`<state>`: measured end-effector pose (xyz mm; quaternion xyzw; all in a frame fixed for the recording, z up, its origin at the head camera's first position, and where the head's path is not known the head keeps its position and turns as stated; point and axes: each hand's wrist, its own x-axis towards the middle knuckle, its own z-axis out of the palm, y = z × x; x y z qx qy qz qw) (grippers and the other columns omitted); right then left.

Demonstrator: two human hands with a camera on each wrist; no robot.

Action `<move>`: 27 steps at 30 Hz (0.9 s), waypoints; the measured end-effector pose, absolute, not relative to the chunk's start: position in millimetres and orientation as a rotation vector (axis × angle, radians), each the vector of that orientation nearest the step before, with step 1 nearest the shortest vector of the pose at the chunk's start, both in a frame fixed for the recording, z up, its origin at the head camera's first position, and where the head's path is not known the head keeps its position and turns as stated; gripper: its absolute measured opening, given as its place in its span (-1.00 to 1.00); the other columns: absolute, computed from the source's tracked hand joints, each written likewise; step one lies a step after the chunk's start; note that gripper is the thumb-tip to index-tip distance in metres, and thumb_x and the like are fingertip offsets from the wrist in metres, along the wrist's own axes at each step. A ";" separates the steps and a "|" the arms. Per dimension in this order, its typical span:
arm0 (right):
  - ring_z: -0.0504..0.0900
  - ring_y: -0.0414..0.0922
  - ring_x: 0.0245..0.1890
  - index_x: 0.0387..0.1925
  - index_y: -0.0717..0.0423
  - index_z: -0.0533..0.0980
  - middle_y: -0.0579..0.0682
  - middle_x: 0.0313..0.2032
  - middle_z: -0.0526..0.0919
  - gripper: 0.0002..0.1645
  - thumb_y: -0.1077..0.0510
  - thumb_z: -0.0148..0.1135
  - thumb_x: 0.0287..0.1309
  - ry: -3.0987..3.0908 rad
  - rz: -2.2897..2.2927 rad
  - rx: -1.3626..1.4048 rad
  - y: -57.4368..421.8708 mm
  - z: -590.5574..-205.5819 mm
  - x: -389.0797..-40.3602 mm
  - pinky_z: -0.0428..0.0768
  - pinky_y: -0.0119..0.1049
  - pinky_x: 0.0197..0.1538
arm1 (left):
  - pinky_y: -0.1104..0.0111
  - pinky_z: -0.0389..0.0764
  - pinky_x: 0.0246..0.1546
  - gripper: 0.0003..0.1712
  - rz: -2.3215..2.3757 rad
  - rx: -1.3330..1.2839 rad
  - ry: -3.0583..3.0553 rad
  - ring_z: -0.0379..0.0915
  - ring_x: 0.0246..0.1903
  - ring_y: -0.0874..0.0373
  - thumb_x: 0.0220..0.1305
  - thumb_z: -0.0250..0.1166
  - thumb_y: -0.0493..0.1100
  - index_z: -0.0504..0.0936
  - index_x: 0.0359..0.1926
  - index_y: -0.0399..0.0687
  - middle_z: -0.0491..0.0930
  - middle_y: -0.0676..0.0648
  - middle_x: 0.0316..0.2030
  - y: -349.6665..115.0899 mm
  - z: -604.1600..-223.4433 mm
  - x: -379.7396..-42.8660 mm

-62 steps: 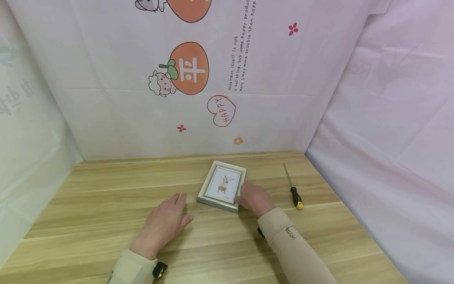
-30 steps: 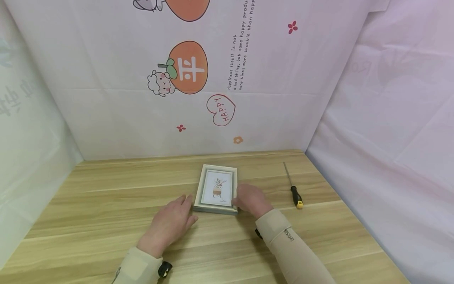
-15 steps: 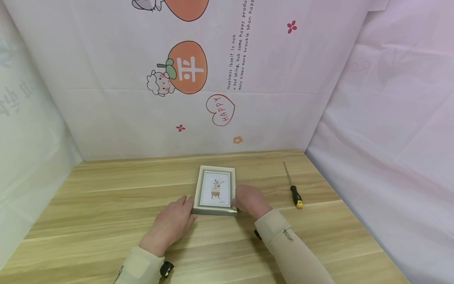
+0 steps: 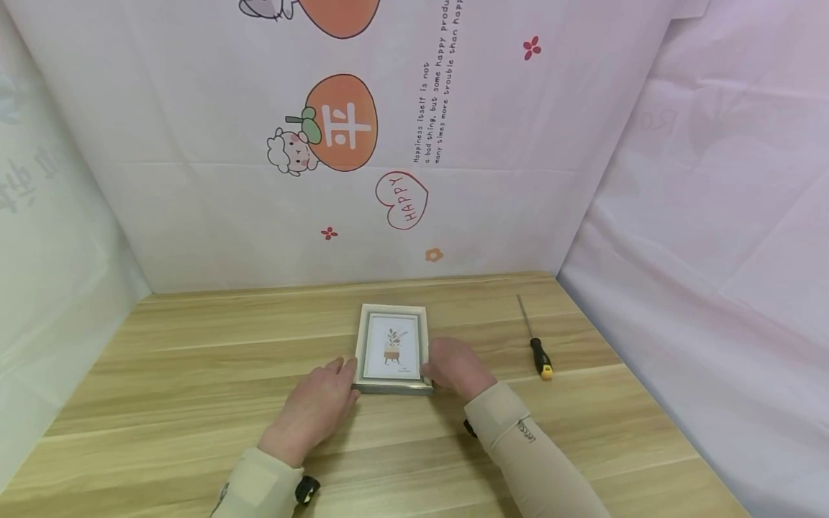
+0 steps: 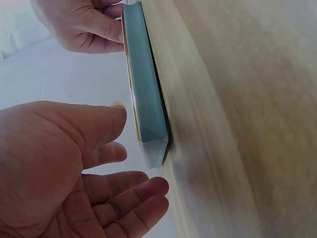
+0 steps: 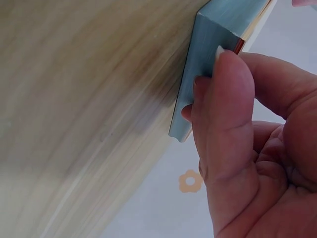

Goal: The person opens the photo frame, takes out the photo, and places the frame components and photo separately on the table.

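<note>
A picture frame [image 4: 392, 347] with a cream and grey border lies face up on the wooden table, showing a print of a potted plant. At its near right corner my right hand [image 4: 455, 365] grips the edge, thumb over the front. In the right wrist view, fingers [image 6: 230, 94] of that hand lie against the blue-grey side of the frame [image 6: 210, 49]. My left hand [image 4: 314, 406] is at the near left corner. Seen from the left wrist, its fingers [image 5: 133, 203] are loosely bent around the corner without gripping; whether they touch is unclear.
To the right on the table [image 4: 194, 403] lies a screwdriver [image 4: 541, 360] with a black and yellow handle, its shaft pointing away. A white printed cloth [image 4: 227, 216] hangs behind the table, and more white cloth [image 4: 725, 252] hangs at the sides.
The picture frame has turned straighter and shifted left and slightly nearer, with my right hand holding its edge. My left hand has moved right, up to the frame's left side. The screwdriver stays put.
</note>
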<state>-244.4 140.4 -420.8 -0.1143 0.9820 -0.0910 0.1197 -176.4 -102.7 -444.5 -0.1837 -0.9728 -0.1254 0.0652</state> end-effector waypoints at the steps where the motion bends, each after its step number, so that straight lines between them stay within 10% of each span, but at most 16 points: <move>1: 0.43 -0.16 -0.72 -0.73 0.07 0.46 -0.08 -0.78 0.50 -0.61 0.07 0.19 0.19 2.865 -0.271 -0.339 140.2 -420.7 -243.9 0.45 -0.27 -0.50 | -0.09 0.49 0.09 -0.34 -0.383 -0.554 -2.932 0.43 0.10 -0.31 0.32 0.20 -0.02 0.36 0.33 -0.31 0.44 -0.41 0.21 -102.3 -444.9 -176.4; 27: 0.47 -0.17 -0.74 -0.60 0.01 0.47 -0.08 -0.79 0.52 -0.74 0.13 0.19 0.20 2.817 -0.405 -0.450 138.0 -421.4 -236.7 0.45 -0.29 -0.53 | -0.01 0.55 0.02 -0.42 -0.396 -0.604 -2.896 0.52 -0.02 -0.23 0.30 0.23 -0.11 0.42 0.25 -0.37 0.55 -0.37 0.07 -96.9 -449.3 -174.8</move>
